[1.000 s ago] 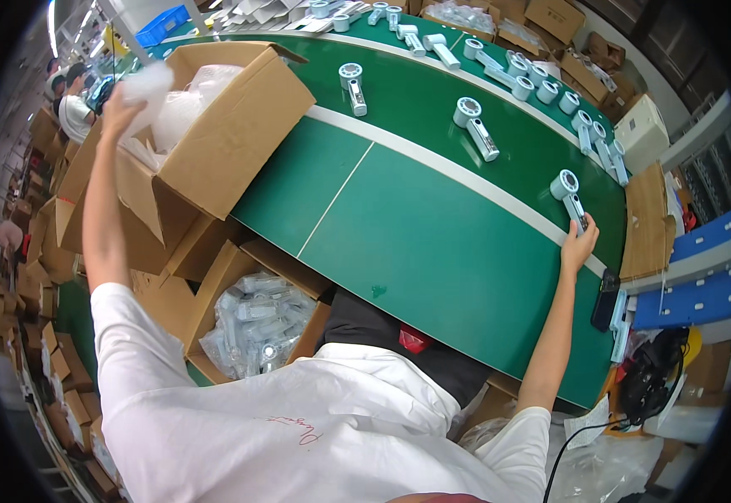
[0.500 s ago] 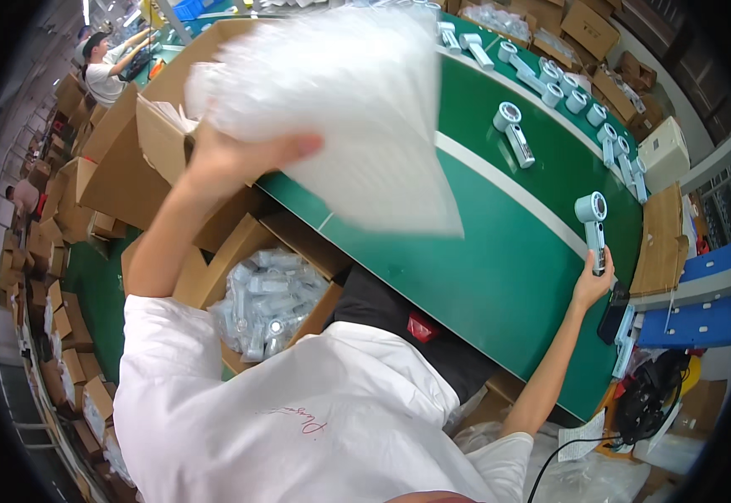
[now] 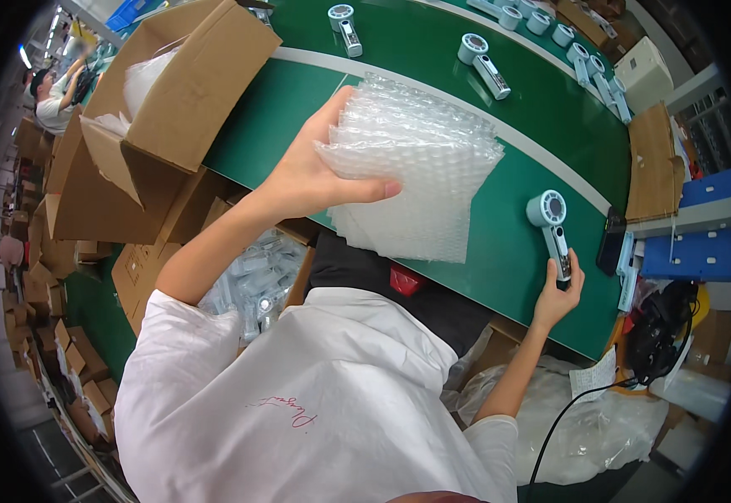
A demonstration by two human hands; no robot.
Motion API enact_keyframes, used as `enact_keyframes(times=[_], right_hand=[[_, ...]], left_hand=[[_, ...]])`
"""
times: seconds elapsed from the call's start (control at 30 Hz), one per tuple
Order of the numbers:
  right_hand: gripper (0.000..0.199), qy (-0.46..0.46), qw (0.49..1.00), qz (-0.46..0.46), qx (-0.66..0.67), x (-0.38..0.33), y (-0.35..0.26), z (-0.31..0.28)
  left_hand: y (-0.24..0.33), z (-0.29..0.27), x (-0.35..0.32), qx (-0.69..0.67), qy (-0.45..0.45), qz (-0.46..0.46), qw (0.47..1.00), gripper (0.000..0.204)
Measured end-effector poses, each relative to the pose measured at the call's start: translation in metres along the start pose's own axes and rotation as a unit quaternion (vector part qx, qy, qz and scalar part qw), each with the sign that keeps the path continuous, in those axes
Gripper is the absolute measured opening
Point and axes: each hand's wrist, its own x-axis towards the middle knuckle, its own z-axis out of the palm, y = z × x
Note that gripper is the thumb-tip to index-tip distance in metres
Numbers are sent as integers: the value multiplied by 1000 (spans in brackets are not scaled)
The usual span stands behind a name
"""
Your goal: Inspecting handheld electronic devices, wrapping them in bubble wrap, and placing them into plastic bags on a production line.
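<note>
My left hand [image 3: 319,168] grips a stack of clear bubble wrap bags [image 3: 420,180], thumb on the near face and fingers hidden behind. The stack hangs above the green worktable [image 3: 516,281]. Over at the right, my right hand [image 3: 560,289] holds a pale blue handheld fan [image 3: 552,230] by its handle, the round head pointing away from me. Two more such fans, a middle fan [image 3: 484,65] and a left fan [image 3: 345,30], lie on the dark green belt [image 3: 416,54] beyond the white line.
An open cardboard box [image 3: 202,80] stands at the left table edge with white wrap inside. Below it, another box contains several bagged fans [image 3: 256,277]. More fans [image 3: 596,67] line the far right. A dark phone [image 3: 610,241] lies by the right edge. A co-worker [image 3: 54,99] is far left.
My left hand has brought the bubble wrap stack down and to the right, over the table. The fan in my right hand has shifted left in view. Fans on the belt appear further left.
</note>
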Motion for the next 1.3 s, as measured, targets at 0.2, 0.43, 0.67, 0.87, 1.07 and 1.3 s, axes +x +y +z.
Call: enact_keyframes(times=[0.2,0.43,0.67,0.87,1.07,1.3], right_hand=[[42,-32,999,5,-31,-2,-9,2],[63,-113,928,65,349,-41,-110,23],[87,-268,737,249,569,-20,-145,87],[98,-348,743,239,519,-14,-157,112],[100,-367,820,208,388,8,-135,146],[102,-370,901,59,218,0,-135,148]], left_hand=[[1,14,2,51,-24,-5,998,71],[-1,38,-3,-160,131,-63,976,65],[-38,67,-14,-462,292,-213,810,50],[-81,56,-47,-458,337,-202,798,45],[-89,23,-46,184,526,42,829,53],[-95,94,24,402,94,-15,910,40]])
